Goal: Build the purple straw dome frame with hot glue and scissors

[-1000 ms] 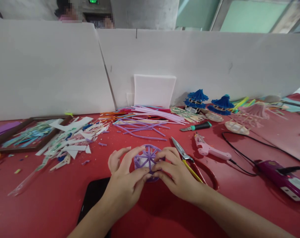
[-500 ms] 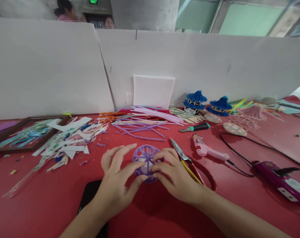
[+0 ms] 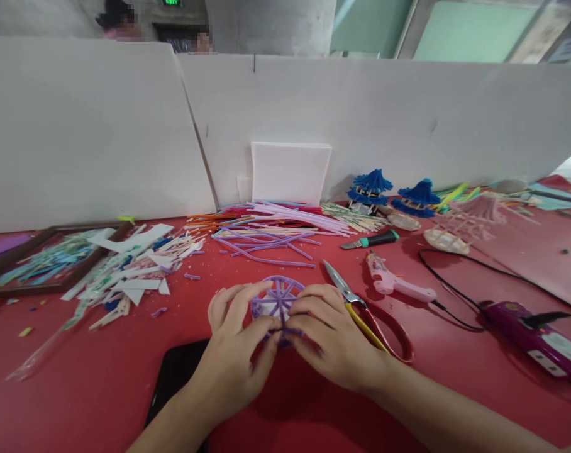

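Note:
A round purple spoked frame (image 3: 279, 296), like a small wheel made of thin sticks, is held just above the red table between my two hands. White material shows through its spokes. My left hand (image 3: 241, 336) grips its left and near rim, thumb and fingertips closed on it. On the other side my right hand (image 3: 330, 327) has its fingers wrapped over the right part, with the thumb at the near edge. The fingertips of both hands almost meet at the near rim and hide part of it.
Scissors (image 3: 361, 305) lie right of my right hand, beyond them a pink glue gun (image 3: 399, 283) and a utility knife (image 3: 373, 240). A purple power strip (image 3: 535, 340) sits far right. A black phone (image 3: 175, 371) is under my left forearm. Purple sticks (image 3: 271, 242) lie behind the frame.
My left hand has moved right and its raised fingers have come down onto the frame. The frame has tilted a little, and both thumbs are closer together at its near rim.

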The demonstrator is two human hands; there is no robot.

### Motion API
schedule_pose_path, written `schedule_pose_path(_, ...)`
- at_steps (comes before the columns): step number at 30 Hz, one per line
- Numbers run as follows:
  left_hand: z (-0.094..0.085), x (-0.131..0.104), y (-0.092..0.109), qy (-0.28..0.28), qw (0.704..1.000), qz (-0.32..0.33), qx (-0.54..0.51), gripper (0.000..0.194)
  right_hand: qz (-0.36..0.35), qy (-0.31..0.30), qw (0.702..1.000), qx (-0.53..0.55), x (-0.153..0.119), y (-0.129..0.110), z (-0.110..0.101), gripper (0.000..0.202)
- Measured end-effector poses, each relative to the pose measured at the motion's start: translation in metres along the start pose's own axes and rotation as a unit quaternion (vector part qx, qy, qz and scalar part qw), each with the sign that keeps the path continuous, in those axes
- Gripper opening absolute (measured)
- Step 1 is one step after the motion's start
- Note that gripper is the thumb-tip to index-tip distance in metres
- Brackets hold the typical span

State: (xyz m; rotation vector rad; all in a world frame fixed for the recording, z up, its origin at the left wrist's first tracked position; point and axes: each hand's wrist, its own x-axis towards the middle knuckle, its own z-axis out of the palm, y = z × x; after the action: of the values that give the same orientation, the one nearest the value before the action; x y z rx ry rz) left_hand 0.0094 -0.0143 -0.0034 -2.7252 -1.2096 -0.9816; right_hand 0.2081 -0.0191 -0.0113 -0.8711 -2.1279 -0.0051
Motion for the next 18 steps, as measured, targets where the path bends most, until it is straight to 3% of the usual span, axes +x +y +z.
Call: schedule_pose_path(18,0.0006,-0.0017,0.0031,0.009,1.0,-0.01,0.001,0.018,-0.002,-0.013,1.0,-0.002,-0.0005,-0.0001,0.0022,0.008)
